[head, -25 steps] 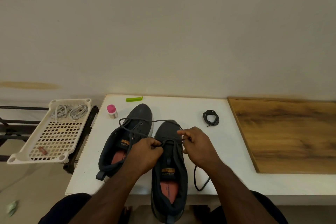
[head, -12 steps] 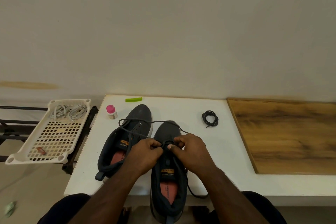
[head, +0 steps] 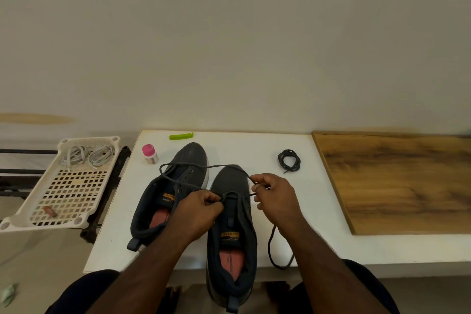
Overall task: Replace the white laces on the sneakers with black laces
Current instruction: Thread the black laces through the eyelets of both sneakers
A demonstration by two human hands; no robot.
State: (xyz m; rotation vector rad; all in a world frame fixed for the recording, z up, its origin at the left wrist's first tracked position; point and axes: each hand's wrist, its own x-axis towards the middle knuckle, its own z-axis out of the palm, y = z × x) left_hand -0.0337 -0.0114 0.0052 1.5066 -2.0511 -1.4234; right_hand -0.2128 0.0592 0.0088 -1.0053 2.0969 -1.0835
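Two dark grey sneakers stand side by side on the white table (head: 254,145), toes away from me. The right sneaker (head: 230,224) carries a black lace (head: 178,166) threaded near its toe. My left hand (head: 198,211) pinches one strand at the eyelets. My right hand (head: 276,197) pinches the other strand just right of the shoe, its tail looping down over the table's front edge. A long loop of the lace drapes across the left sneaker (head: 168,191). A second black lace (head: 289,160) lies coiled at the right. Two white laces (head: 88,154) lie in the tray.
A white perforated plastic tray (head: 58,199) sits on a dark rack left of the table. A small pink-capped bottle (head: 149,154) and a green clip (head: 181,135) lie near the table's far left corner. A wooden board (head: 402,181) covers the right side.
My right hand moved to the right, away from the left hand, drawing the lace strand out sideways. The lace tail swung back out over the front edge. My left hand stayed at the eyelets.
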